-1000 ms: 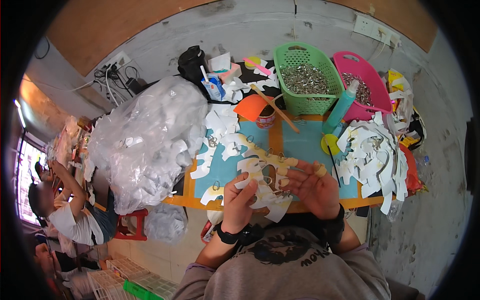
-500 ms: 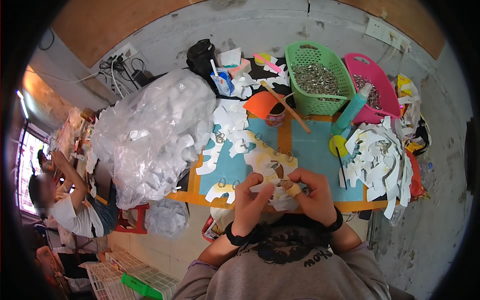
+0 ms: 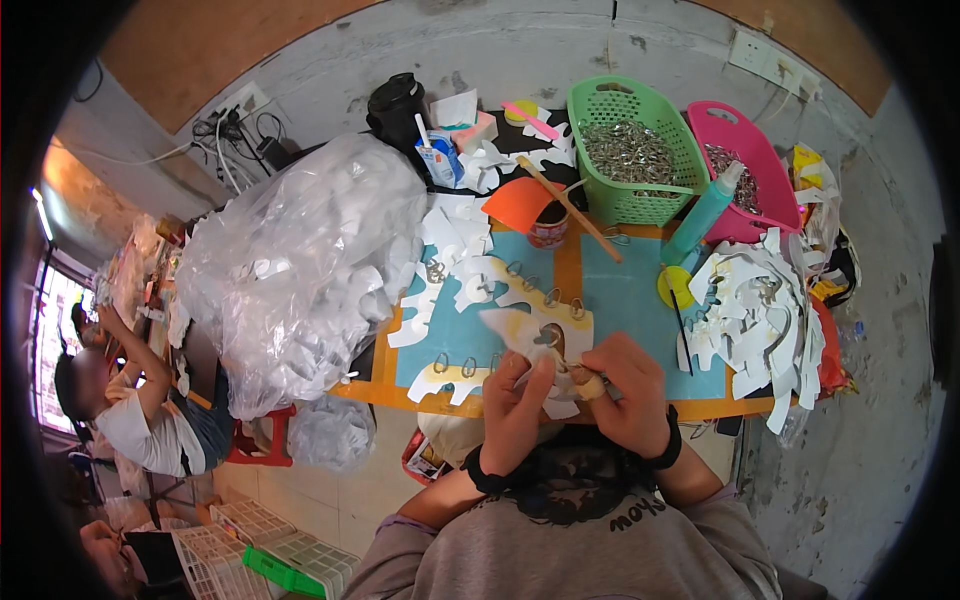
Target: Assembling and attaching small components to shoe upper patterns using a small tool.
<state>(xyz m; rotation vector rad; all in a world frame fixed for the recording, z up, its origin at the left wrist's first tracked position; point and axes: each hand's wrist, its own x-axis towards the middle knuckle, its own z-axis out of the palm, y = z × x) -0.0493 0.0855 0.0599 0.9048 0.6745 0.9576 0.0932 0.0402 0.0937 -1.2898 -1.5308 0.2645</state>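
Near the front edge of the table, a white cut-out piece [image 3: 512, 328] with a yellowish smear and a metal ring [image 3: 551, 336] is between my hands. My left hand [image 3: 514, 408] pinches its near edge between thumb and fingers. My right hand [image 3: 634, 392] is closed at the piece's other side, tan wraps [image 3: 588, 383] on its fingertips. The fingers hide part of the piece. Beyond them a curved white strip [image 3: 535, 300] carries several metal rings along its edge. Left of my left hand lies another white strip [image 3: 450, 379] with rings.
A big clear bag [image 3: 300, 270] of white pieces covers the left. Green [image 3: 640, 205] and pink [image 3: 768, 225] baskets of metal parts stand at the back. A teal bottle [image 3: 704, 215], a thin brush [image 3: 684, 335] and a white pile [image 3: 760, 310] are right. Another person [image 3: 150, 425] sits far left.
My left hand has shifted slightly right and down. The white piece is tilted so that more of it and its metal ring show above my fingers.
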